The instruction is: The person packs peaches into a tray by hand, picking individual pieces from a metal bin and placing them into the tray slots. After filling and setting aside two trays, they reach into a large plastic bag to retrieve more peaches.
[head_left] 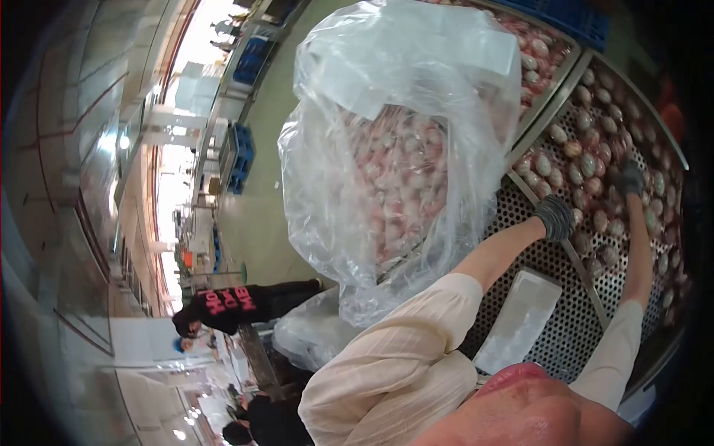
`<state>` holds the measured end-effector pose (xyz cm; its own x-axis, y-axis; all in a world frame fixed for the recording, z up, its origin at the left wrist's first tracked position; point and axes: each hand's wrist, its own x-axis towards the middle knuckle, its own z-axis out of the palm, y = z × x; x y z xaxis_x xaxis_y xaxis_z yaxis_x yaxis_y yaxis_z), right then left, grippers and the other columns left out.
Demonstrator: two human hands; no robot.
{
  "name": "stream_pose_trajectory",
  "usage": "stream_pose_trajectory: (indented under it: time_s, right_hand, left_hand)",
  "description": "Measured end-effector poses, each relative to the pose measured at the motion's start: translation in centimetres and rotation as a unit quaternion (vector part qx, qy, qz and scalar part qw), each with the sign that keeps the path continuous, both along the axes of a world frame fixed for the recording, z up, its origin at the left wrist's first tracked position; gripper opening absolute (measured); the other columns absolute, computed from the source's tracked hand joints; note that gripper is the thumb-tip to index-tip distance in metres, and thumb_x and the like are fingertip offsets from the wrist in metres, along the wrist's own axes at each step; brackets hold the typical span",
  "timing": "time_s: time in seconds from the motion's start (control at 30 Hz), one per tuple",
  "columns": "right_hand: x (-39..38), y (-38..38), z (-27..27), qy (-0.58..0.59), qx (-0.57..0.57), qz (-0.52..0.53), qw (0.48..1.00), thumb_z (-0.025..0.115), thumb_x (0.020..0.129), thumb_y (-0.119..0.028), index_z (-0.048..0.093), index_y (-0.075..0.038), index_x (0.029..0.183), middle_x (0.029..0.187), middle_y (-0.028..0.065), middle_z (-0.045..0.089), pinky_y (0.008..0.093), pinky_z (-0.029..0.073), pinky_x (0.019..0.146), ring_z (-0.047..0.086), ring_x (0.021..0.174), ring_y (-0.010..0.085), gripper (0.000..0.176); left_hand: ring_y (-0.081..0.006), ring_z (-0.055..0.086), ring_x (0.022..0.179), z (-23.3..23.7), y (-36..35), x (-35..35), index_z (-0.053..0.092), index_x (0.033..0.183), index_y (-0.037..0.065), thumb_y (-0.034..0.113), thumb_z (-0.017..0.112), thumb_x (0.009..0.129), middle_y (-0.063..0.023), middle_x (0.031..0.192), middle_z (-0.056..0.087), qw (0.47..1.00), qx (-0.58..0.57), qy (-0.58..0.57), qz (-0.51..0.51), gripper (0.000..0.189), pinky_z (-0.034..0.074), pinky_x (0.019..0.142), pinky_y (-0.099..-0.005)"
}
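Note:
My left hand (556, 217), in a grey glove, rests at the near metal divider beside glossy, egg-shaped pieces (587, 163), whitish with red-brown streaks. Its fingertips are turned away. Farther right, my grey-gloved right hand (628, 180) reaches in among the same pieces; it is blurred and its fingers cannot be made out. The pieces lie loose on a perforated metal surface (587, 349). To the left of my hands, a large clear plastic bag (320, 186) covers a heap of similar pieces (401, 171).
A pale rectangular block or tray (519, 320) lies on the perforated metal by my left forearm. Another metal bin of pieces (539, 59) and a blue crate (569, 18) are at the top. A person in black (238, 305) and blue crates (239, 157) are across the floor.

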<state>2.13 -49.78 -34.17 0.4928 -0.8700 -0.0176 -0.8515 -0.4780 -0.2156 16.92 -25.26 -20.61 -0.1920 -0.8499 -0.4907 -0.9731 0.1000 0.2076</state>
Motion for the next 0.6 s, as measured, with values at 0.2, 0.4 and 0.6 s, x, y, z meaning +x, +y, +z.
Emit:
stream_pose_trajectory:
  time_s: [0.2, 0.4, 0.6]
  right_hand:
    - [-3.7, 6.6, 4.9, 0.034, 0.149, -0.010, 0.988, 0.050, 0.073, -0.026, 0.029, -0.014, 0.121, 0.108, 0.0158, 0.046, 0.0405, 0.040, 0.076, 0.047, 0.092, 0.0340, 0.054]
    - [-7.9, 14.7, 9.4, 0.100, 0.273, -0.097, 0.952, 0.049, 0.073, -0.024, 0.036, -0.016, 0.117, 0.112, 0.0155, 0.043, 0.0406, 0.038, 0.079, 0.046, 0.095, 0.0321, 0.046]
    - [-16.0, 14.7, 4.3, 0.149, 0.105, 0.068, 0.981, 0.048, 0.072, -0.014, 0.038, -0.014, 0.116, 0.120, 0.0129, 0.035, 0.0357, 0.029, 0.091, 0.035, 0.108, 0.0285, 0.045]
  left_hand:
    - [-0.0254, 0.055, 0.074, 0.5, 0.6, 0.3, 0.060, 0.071, 0.007, 0.025, 0.043, 0.070, -0.0141, 0.078, 0.058, 0.999, -0.043, -0.004, -0.031, 0.025, 0.040, 0.061, -0.0406]
    - [-0.0261, 0.054, 0.076, 1.0, 1.2, 0.8, 0.061, 0.076, 0.007, 0.027, 0.043, 0.069, -0.0140, 0.081, 0.058, 0.993, -0.093, 0.070, 0.014, 0.028, 0.041, 0.063, -0.0404]
    - [-0.0261, 0.052, 0.088, -3.1, -0.1, 7.7, 0.056, 0.092, 0.011, 0.031, 0.045, 0.069, -0.0124, 0.087, 0.057, 0.992, -0.119, 0.021, -0.039, 0.032, 0.042, 0.068, -0.0422]
